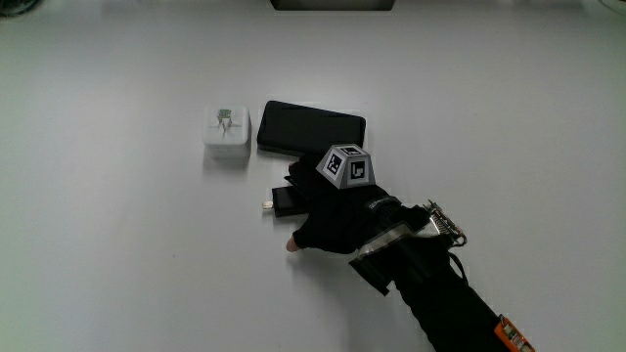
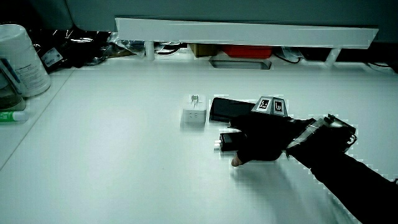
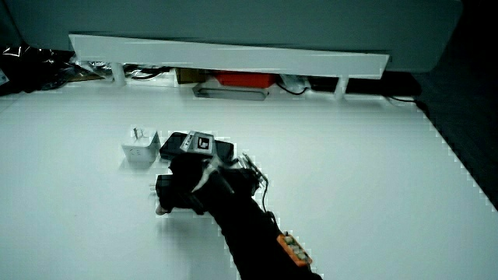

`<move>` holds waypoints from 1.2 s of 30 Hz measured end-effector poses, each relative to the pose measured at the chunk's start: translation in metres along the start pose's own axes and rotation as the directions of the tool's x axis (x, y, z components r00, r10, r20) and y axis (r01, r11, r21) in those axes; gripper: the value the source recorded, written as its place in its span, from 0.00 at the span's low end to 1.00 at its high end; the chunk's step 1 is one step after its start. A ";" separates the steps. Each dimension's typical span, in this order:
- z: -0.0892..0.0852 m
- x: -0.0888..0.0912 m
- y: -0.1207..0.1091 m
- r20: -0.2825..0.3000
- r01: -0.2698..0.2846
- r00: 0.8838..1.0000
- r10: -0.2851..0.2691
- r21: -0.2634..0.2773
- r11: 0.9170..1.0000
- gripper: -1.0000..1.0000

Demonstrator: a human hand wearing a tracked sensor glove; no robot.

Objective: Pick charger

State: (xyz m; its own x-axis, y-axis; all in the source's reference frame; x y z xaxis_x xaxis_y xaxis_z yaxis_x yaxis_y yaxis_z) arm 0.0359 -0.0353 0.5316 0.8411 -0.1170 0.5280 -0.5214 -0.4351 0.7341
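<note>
The hand (image 1: 337, 220) lies on the table with its fingers curled around a small black block (image 1: 287, 201). The white charger (image 1: 227, 128) sits at about ten o'clock from the hand, close by, touching nothing, just beside the black phone (image 1: 311, 128). The charger's prongs point up.

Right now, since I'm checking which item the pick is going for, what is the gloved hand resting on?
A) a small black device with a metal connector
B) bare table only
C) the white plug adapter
A: the hand covers a small black device whose metal connector sticks out, nearer the person than the black phone; the white plug adapter lies apart, untouched.
</note>
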 end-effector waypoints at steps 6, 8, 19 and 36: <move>-0.003 0.003 0.004 0.005 0.020 1.000 -0.020 0.026 0.999 0.56; -0.004 0.003 0.005 0.001 0.014 1.000 -0.014 0.024 1.000 0.60; -0.003 0.001 0.003 -0.001 -0.018 1.000 0.018 0.126 0.992 0.82; -0.003 -0.005 -0.002 0.032 -0.063 0.998 0.059 0.162 0.985 1.00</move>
State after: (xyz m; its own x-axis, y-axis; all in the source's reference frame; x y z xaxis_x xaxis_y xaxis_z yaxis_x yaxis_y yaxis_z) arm 0.0324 -0.0314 0.5282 0.8132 -0.1710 0.5563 -0.5432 -0.5659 0.6202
